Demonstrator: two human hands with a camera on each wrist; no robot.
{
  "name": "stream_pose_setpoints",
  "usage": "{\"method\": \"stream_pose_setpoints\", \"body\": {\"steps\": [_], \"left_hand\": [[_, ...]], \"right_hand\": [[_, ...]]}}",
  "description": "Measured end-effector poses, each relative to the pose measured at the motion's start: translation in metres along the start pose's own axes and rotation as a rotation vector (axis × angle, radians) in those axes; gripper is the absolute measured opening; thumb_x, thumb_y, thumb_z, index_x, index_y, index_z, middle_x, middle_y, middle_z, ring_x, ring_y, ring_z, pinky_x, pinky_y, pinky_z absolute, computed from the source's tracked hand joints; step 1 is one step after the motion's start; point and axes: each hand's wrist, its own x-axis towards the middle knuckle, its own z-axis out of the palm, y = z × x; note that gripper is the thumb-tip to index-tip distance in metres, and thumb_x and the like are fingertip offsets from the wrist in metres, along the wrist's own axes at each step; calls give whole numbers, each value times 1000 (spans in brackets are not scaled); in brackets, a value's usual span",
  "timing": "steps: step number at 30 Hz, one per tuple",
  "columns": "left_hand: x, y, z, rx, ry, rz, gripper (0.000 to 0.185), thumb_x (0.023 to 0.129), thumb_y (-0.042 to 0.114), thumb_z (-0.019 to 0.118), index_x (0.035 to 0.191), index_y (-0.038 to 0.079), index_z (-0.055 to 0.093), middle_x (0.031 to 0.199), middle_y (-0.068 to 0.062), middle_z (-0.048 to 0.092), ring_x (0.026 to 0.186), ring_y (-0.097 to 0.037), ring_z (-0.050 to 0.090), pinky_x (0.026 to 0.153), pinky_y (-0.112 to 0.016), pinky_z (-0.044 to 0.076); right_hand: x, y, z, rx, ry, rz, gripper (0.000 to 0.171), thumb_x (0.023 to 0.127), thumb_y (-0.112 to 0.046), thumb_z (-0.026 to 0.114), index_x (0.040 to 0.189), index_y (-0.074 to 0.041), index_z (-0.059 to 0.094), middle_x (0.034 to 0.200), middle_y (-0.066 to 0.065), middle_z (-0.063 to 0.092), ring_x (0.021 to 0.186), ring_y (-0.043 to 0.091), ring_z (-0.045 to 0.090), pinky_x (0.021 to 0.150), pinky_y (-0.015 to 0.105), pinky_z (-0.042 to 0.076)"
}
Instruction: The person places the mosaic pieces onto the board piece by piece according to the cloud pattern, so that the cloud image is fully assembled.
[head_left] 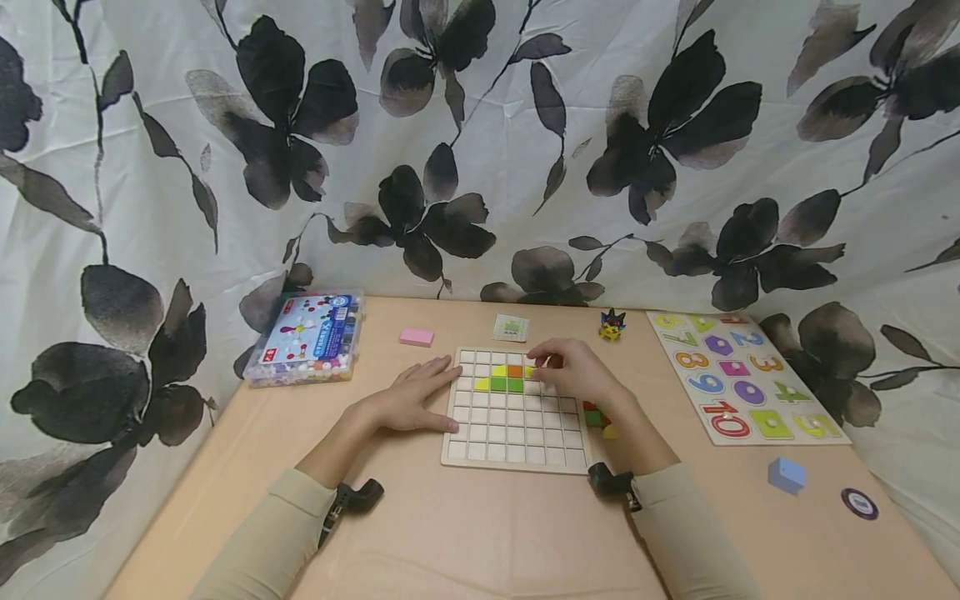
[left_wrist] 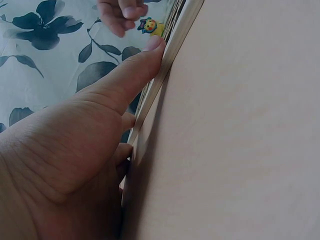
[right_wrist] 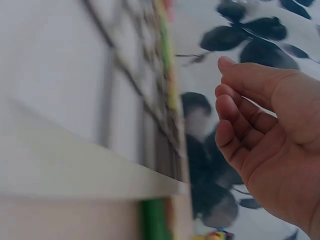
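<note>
— Pale wood, gridded: we see the grid board (head_left: 516,421) lying mid-table, its near edge well back from the near edge of the tan table (head_left: 480,533), so there is open room in front of it.

— And at its sides? On the left we have bare table out to the bead box (head_left: 306,337) and the pink eraser (head_left: 416,337). On the right, loose coloured tiles (head_left: 597,417) lie just beside the board's edge, with the number puzzle (head_left: 746,375) further right and a blue block (head_left: 786,475) nearer us.

— We note the left hand (head_left: 415,396) lies flat, fingers straight, its fingertips on the board's left rim; the left wrist view shows the thumb (left_wrist: 131,70) pressed against that edge. It grips nothing.

— The right hand (head_left: 573,373) hovers over the board's far right corner, fingers loosely curled beside the orange, green and yellow tiles (head_left: 510,378) already set in the grid. Whether it pinches a piece we cannot tell; the right wrist view shows curled fingers (right_wrist: 235,120) with nothing visible in them.

— Far beyond, a small card (head_left: 511,327) and a toy figure (head_left: 612,325) sit near the flowered curtain (head_left: 480,150).
</note>
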Motion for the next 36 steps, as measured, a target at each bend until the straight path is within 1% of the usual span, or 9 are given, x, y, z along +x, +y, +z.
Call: {"method": "stream_pose_setpoints", "body": {"steps": [3,6,12,17,22,27,29,32,36], "left_hand": [[0,1,-1,-4,0,0,104,87,67,72,167,19,25,176,-14,8,163,-35,6,131,-58,4],[-1,1,-1,-11,6,8,103,88,66,72,167,18,26,176,-15,9,163,-36,7,131,-60,4],[-2,2,-1,-8,8,16,103,88,67,71,167,18,27,176,-16,10,163,-36,7,131,-59,4],[-1,3,-1,-10,4,16,104,87,68,71,167,18,26,176,-16,9,163,-35,6,131,-58,3],[-1,1,-1,-3,3,18,104,88,68,71,167,18,26,176,-16,9,163,-36,6,131,-59,4],[-2,1,-1,-4,-3,14,104,88,68,71,167,18,25,176,-15,7,163,-35,5,131,-58,3],[-2,1,-1,-3,-5,11,104,87,68,71,167,18,25,176,-14,7,163,-34,5,131,-58,3],[-1,2,-1,-4,-4,7,104,87,68,71,167,18,25,176,-14,8,163,-35,6,131,-58,4],[-1,2,-2,-5,-8,-3,105,87,69,71,167,20,25,176,-13,7,164,-33,5,131,-57,3]], "right_hand": [[-5,-4,-15,0,43,-1,29,95,-14,77,123,-8,74,107,11,71,88,23,60,73,28,51],[-10,-6,-28,1,61,2,30,95,-15,77,125,-11,73,113,15,71,92,23,60,77,29,52],[-19,1,-50,-13,35,19,36,94,-15,78,129,-11,71,119,14,71,99,22,63,87,34,54],[-25,14,-64,-35,19,40,37,93,-13,79,129,-9,71,119,19,72,99,24,64,87,34,54],[-32,28,-75,-20,13,100,38,93,-11,78,130,-7,70,122,22,70,101,25,62,82,26,53],[-38,46,-83,-5,-4,142,36,94,-1,72,130,1,69,122,26,68,100,27,60,80,21,52],[-42,52,-84,-12,-9,163,36,94,0,71,129,3,70,121,25,69,100,27,60,80,21,52],[-46,60,-87,-26,-25,220,33,94,-6,73,127,-1,72,120,20,72,100,26,59,83,25,51],[-51,70,-90,-1,-88,284,30,94,-11,77,123,-4,74,119,14,75,102,24,63,88,29,50]]}}
